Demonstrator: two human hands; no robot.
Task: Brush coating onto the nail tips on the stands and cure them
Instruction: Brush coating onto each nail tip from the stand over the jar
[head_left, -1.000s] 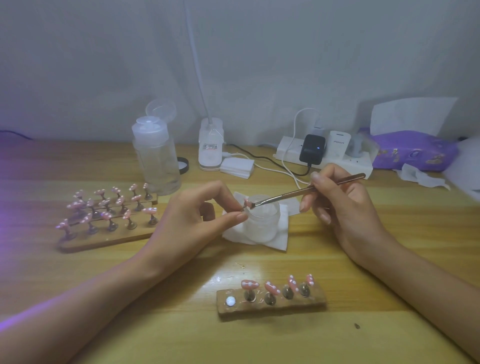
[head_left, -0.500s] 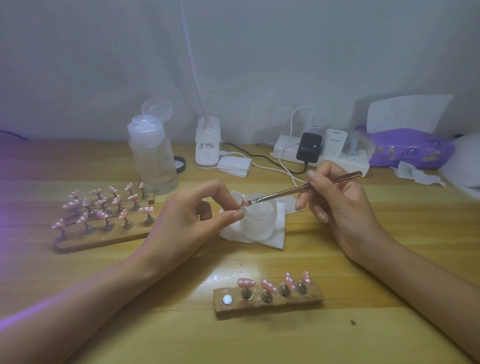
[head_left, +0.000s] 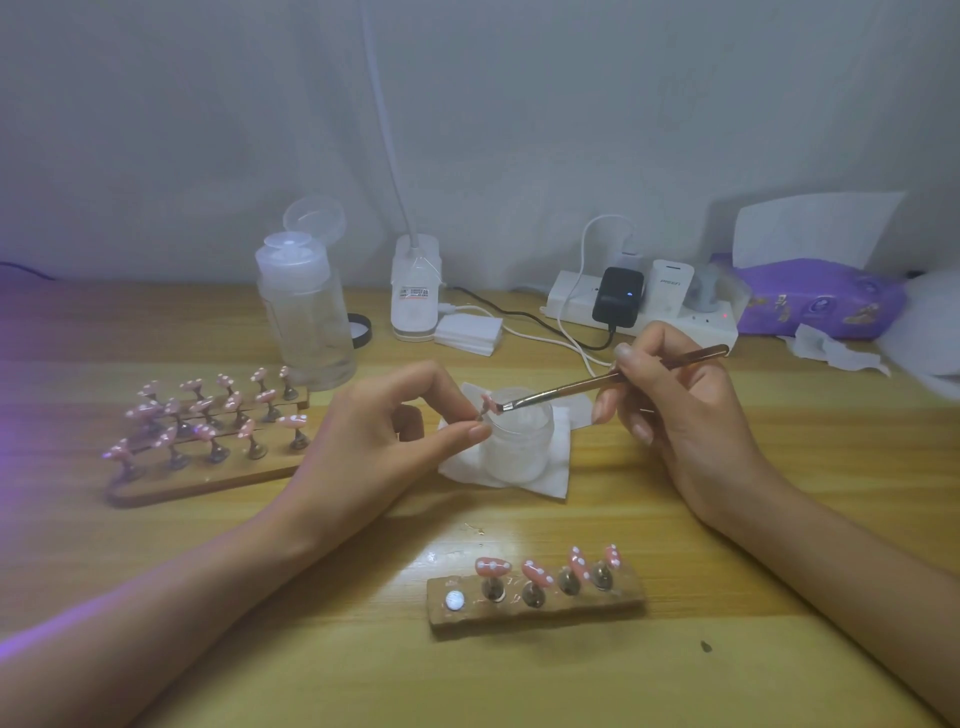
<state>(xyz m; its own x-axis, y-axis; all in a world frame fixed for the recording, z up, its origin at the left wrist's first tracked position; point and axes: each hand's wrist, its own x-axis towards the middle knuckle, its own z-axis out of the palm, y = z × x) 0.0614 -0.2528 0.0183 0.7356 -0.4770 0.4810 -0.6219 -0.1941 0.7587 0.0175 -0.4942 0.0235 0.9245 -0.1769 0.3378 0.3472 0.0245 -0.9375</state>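
Since a small curved surface is easier to coat up close, the left hand (head_left: 395, 436) pinches one nail tip (head_left: 487, 402) by its little post, thumb and forefinger clamped together on it, the other fingers loosely curled behind. It holds the tip right over the open jar (head_left: 519, 441), which stands on a white tissue (head_left: 550, 480), so a drip would probably land there and not on the worktop (head_left: 753, 597). The left forearm comes in low from the near left, with the wrist close to the wood.

The right hand (head_left: 691, 415) grips the brush (head_left: 597, 382) like a pen, thumb and first fingers closed round the metal handle partway along. The bristles touch the pink tip's face, and the handle slopes up and away to the right. Whether the heel of this hand rests on the worktop I cannot tell.

Nearer, the small block (head_left: 535, 608) carries four pink tips on posts and one bare white spot (head_left: 455, 600) at its left end (likely the held tip's home). Well apart to the left, the larger block (head_left: 208, 480) holds rows of pink tips. A purple glow shows at the left edge, but its source is out of view.
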